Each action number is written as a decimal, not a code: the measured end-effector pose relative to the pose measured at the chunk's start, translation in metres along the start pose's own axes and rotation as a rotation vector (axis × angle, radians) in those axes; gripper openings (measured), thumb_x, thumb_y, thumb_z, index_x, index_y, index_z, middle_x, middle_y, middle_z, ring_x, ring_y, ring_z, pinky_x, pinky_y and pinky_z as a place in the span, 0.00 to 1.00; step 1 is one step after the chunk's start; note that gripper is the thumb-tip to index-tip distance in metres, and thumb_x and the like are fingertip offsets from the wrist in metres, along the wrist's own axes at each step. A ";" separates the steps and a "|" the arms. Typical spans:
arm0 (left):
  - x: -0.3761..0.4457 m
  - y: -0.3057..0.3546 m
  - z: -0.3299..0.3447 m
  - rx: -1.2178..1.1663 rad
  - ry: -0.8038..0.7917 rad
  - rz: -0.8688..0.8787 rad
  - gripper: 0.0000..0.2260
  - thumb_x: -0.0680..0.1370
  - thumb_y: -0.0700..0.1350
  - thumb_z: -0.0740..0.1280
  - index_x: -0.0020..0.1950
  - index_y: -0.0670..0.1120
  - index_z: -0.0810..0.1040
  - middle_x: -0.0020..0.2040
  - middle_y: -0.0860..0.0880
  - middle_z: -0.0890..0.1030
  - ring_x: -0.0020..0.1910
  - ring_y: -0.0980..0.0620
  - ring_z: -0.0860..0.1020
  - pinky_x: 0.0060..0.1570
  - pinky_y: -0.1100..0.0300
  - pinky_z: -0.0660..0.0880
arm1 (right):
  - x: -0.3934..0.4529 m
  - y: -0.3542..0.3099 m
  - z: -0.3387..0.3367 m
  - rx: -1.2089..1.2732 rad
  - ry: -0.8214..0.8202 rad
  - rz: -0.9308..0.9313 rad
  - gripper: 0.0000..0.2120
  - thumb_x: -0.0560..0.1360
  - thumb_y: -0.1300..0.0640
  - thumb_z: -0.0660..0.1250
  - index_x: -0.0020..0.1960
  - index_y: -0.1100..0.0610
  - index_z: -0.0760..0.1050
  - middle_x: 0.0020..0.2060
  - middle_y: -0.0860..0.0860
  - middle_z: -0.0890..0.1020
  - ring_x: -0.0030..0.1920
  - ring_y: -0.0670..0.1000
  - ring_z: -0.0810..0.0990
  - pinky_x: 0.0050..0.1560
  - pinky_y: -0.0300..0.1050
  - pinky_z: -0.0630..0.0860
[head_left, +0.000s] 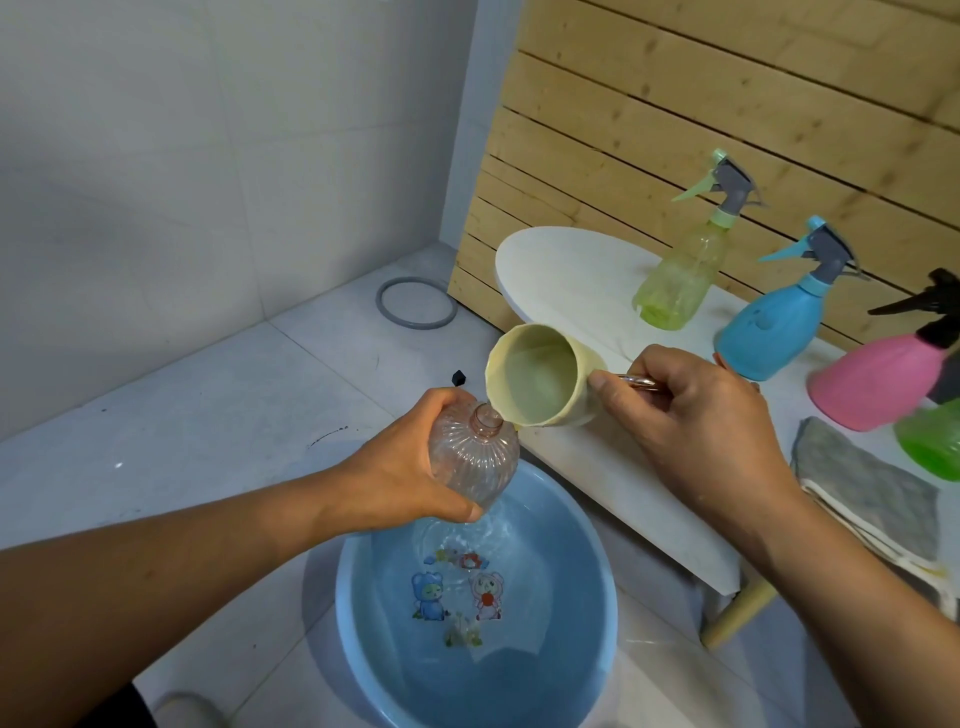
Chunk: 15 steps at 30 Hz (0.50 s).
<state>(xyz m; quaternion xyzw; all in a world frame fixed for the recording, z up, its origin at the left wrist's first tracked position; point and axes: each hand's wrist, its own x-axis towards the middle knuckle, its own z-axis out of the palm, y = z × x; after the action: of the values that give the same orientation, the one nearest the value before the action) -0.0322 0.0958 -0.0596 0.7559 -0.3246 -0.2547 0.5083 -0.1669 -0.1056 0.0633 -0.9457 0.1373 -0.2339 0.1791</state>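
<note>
cup tipped at bottle mouth, over the basin.
left hand (415, 467): fingers curled round clear ribbed bottle (470, 457), held tilted above blue basin (597, 571) of water on the near floor. right hand (701, 415): fingers closed on the handle of cream cup (540, 384), which is tipped sideways, lip right at the bottle's open neck. white table (571, 270) to the right, with spray bottles (769, 327) and grey cloth (872, 483).

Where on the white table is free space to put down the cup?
Free for the cup: the white table's rounded far end, left of the yellow-green spray bottle. Crowded: its right side, with blue bottle, pink bottle and grey cloth.
</note>
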 end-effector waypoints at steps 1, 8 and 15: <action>0.000 0.000 0.000 0.000 0.000 0.000 0.45 0.63 0.45 0.86 0.71 0.61 0.64 0.61 0.61 0.76 0.58 0.63 0.78 0.48 0.70 0.78 | 0.000 0.000 0.000 -0.004 0.004 -0.003 0.22 0.77 0.43 0.68 0.30 0.47 0.63 0.26 0.47 0.69 0.29 0.47 0.68 0.31 0.45 0.66; 0.001 -0.001 0.000 -0.001 -0.004 0.013 0.45 0.63 0.44 0.86 0.71 0.61 0.63 0.62 0.61 0.76 0.58 0.66 0.77 0.50 0.70 0.78 | -0.001 0.001 -0.001 -0.035 0.010 -0.017 0.21 0.77 0.43 0.67 0.31 0.48 0.63 0.27 0.47 0.69 0.30 0.46 0.68 0.31 0.46 0.65; -0.001 -0.002 0.001 0.002 -0.004 0.016 0.45 0.63 0.45 0.86 0.71 0.61 0.64 0.62 0.61 0.76 0.59 0.65 0.77 0.51 0.69 0.78 | -0.002 0.003 0.000 -0.057 0.011 -0.040 0.21 0.77 0.41 0.67 0.32 0.48 0.64 0.27 0.46 0.69 0.30 0.46 0.68 0.31 0.46 0.64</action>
<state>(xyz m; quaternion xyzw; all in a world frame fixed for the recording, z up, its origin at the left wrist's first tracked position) -0.0325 0.0964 -0.0619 0.7532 -0.3322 -0.2519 0.5088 -0.1688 -0.1071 0.0613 -0.9517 0.1258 -0.2387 0.1465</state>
